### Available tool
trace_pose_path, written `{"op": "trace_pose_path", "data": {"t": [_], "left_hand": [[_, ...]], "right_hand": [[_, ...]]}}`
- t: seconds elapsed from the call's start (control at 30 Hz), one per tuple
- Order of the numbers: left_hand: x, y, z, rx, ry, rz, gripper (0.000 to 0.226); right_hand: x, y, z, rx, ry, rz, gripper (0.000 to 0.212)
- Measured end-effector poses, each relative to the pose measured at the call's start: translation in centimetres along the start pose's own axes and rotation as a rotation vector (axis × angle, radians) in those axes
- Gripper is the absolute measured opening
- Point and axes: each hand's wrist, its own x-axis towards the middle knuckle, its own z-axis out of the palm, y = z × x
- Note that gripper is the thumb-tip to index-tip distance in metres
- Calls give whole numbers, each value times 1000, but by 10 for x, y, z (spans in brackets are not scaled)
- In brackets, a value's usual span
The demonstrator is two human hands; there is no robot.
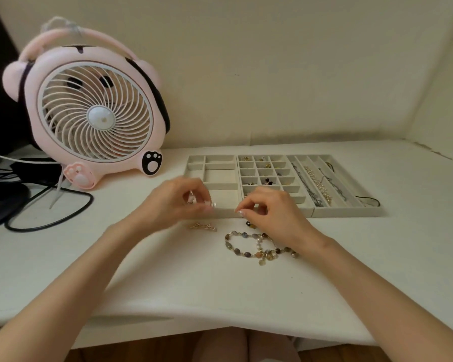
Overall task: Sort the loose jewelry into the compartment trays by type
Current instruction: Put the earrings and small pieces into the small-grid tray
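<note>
**White surface in a cream corner, trays at the back**

The white surface (168, 278) meets a cream wall (272, 74). At its back left stands a pink animal-shaped fan (94, 111) with paw prints on its feet. Black cables (50, 220) loop along the left edge.

Three grey compartment trays sit side by side toward the back right. The left tray (220, 166) has wide compartments. The middle tray (307, 210) is a grid of small cells holding small pieces. The right tray (348, 212) has long channels with chains and a pearl strand (317, 184).

The left hand (178, 202) is blurred, its fingers curled over the left tray's near edge. I cannot tell whether it grips anything. The right hand (270, 212) pinches thumb to forefinger over the middle tray's near edge, covering part of it. What it pinches, if anything, is unclear.

Loose jewelry lies just in front of the trays:
- a gold clip (202, 227)
- a small dark-and-amber piece (251, 225)
- a beaded bracelet (229, 245) touching a pearl bracelet (258, 242), partly under the right wrist
</note>
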Motion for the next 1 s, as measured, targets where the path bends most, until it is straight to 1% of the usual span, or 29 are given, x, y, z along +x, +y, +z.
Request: {"op": "trace_pose_path", "data": {"t": [0.1,0.17,0.23,0.43,0.57,0.63,0.73,0.87,0.93,1.0], "left_hand": [[37,-17,-10,53,113,-76,16],[65,-37,-10,80,204,-145,19],[88,-55,-8,95,254,-226,21],[124,-79,8,257,279,-395,30],[130,-88,12,333,234,-457,30],[128,-91,11,337,219,-465,30],[119,-86,8,327,260,-431,29],[93,-70,6,295,344,-268,17],[79,-62,7,257,352,-187,12],[69,-55,9,218,363,-150,9]], "right_hand": [[0,0,1,4,-6,-2,7],[0,1,2,0,-3,-6,7],[0,1,2,0,2,-6,7],[-1,0,2,-32,-5,-30,8],[-1,0,2,-53,-5,-39,8],[-1,0,1,-64,9,-31,8],[-2,0,1,-96,23,-22,8],[-2,-10,5,-155,-55,-33,10],[0,-19,7,-215,-110,-47,14],[4,-28,11,-278,-155,-65,19]]}}
